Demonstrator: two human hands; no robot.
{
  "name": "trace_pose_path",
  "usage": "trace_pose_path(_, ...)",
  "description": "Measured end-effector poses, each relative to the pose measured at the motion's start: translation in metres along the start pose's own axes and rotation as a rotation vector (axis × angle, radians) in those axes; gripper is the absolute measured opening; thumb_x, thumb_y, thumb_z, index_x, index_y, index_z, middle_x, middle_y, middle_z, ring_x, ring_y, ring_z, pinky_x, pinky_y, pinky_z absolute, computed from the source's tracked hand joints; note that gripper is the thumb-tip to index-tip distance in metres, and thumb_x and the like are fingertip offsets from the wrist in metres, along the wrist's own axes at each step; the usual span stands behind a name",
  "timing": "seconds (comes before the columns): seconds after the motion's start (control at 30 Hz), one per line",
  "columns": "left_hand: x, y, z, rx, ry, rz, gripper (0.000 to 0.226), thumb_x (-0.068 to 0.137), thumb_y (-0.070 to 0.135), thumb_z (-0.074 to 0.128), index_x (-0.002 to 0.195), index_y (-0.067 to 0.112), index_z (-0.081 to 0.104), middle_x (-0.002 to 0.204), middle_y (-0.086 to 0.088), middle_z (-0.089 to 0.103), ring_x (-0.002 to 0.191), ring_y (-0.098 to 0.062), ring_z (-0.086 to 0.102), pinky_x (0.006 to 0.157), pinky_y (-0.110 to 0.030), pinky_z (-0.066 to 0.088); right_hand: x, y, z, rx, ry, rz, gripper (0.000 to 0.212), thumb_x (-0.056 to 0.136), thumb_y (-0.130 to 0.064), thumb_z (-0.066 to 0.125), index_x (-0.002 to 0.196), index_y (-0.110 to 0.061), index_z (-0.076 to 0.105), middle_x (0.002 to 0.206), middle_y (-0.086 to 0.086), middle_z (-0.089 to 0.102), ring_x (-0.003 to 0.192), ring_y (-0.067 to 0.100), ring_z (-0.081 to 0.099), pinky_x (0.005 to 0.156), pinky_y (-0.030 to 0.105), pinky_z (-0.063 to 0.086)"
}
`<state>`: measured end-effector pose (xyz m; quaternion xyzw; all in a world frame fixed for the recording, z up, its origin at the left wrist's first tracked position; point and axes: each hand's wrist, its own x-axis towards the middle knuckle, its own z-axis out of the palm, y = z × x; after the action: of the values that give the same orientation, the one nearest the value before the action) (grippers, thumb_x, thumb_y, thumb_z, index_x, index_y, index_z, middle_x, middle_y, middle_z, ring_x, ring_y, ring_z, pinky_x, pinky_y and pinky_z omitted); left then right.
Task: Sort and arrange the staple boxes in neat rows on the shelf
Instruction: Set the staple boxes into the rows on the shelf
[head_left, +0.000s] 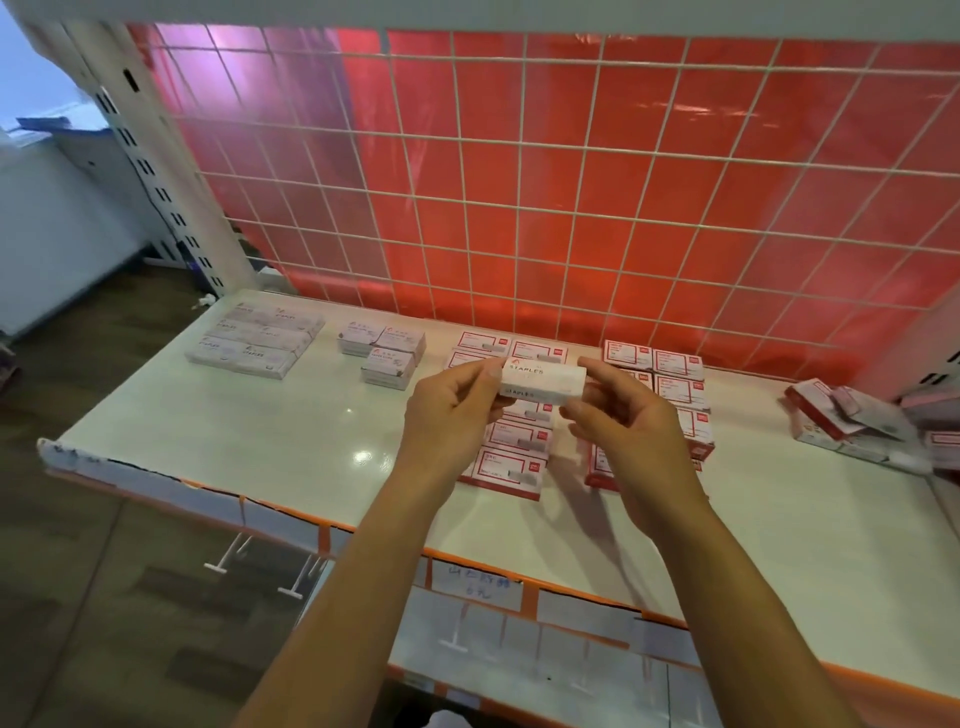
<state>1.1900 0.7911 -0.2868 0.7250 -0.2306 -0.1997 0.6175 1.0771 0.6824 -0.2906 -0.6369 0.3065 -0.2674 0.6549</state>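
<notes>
Now left hand (452, 415) and right hand (628, 421) pinch one staple box (540, 384) over the glossy white shelf (260, 447); red-backed grid (571, 182) behind, wood floor (78, 519) left.

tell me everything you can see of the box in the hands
The box is a small white oblong carton, cardboard by its look, closed, with STAPLES printed in grey on two faces. It is held roughly level, long side across, in the air above the shelf. The left hand pinches its left end, the right hand its right end.
</notes>
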Motion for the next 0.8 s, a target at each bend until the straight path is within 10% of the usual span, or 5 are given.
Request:
trace_pose_path(0.43,0.008,-0.001,-0.017,-0.016,0.026,-0.018,0.026,0.092,0.015,0.06,0.117,0.023,0.064,0.09,0.029,0.066,0.095,-0.012,0.068,0.084,-0.028,0.057,0.009,0.0,0.017,0.003,-0.05,-0.006,0.043,0.085,0.002,0.062,0.122,-0.022,0.061,0.11,0.001,0.066,0.11,0.019,0.06,0.089,0.036,0.055)
trace_pose_path(0.8,0.014,-0.001,-0.031,0.006,0.054,-0.004,0.03,0.092,0.017,0.061,0.12,0.024,0.063,0.112,0.006,0.069,0.097,-0.01,0.067,0.084,-0.027,0.057,0.018,-0.005,0.032,0.019,-0.074,-0.016,0.039,0.086,-0.001,0.063,0.12,-0.017,0.057,0.11,0.0,0.068,0.103,0.014,0.064,0.081,0.027,0.057)
